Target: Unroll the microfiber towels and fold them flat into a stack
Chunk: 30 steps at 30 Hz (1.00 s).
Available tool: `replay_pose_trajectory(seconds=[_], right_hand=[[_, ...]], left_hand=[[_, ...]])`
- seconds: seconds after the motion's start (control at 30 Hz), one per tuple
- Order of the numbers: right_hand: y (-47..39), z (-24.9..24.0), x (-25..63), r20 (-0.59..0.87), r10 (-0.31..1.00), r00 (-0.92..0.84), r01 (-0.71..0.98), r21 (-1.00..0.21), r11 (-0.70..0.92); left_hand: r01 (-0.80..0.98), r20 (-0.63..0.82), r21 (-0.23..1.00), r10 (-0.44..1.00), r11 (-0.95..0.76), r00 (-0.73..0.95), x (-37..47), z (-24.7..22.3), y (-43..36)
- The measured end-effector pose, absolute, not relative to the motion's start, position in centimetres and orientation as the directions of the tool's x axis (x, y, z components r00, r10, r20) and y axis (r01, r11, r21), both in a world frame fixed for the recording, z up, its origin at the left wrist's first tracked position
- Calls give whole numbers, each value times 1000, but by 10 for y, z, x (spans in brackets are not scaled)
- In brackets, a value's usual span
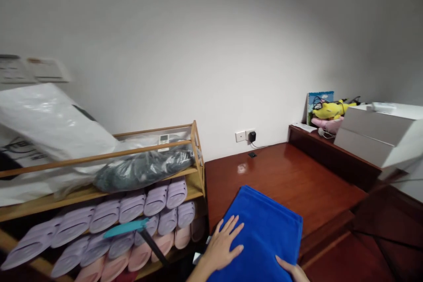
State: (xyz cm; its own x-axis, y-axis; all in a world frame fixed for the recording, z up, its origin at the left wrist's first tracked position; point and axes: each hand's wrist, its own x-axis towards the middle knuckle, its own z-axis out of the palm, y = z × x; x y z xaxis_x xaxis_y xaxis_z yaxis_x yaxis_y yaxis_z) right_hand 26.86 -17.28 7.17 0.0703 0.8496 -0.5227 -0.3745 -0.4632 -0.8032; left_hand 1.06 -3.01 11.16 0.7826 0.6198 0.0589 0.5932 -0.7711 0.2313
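Note:
A bright blue folded cloth (261, 238), flat and squared off, lies at the near edge of the reddish-brown wooden desk (264, 172). My left hand (224, 244) rests palm down on its left part, fingers spread. At the cloth's lower right edge, my right hand (292, 269) shows mainly its thumb lying on top; the other fingers are hidden, and the edge appears pinched in the hand. The cloth's lower end runs out of the picture.
To the left stands a wooden shoe rack (194, 154) with rows of lilac slippers (132, 207) and pink slippers (142, 255). A turquoise-headed tool (127, 228) leans before it. White drawers (373, 132) and a yellow plush toy (333, 109) sit on the raised ledge at right.

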Motion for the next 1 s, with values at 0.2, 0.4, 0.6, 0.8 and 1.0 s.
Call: replay_pose_trajectory(seconds=[0.2,0.4,0.6,0.8,1.0], right_hand=[[-170,82,282,-432,900,59,-517,-785,-343],[-169,87,318,-462,869,178,-569,-769,-292],[-187,104,364,-494,856,156,-642,-709,-292],[-240,128,433,-554,776,301,-690,-688,-223],[-346,127,528,-579,583,570,-483,-810,-332]], left_hand=[[739,-4,248,763,-626,647,16,102,-9],[764,-17,303,798,-570,602,40,92,-16],[735,36,250,765,-630,643,40,70,-7],[734,111,156,750,-661,652,40,60,-5],[734,140,155,750,-662,647,42,66,-9]])
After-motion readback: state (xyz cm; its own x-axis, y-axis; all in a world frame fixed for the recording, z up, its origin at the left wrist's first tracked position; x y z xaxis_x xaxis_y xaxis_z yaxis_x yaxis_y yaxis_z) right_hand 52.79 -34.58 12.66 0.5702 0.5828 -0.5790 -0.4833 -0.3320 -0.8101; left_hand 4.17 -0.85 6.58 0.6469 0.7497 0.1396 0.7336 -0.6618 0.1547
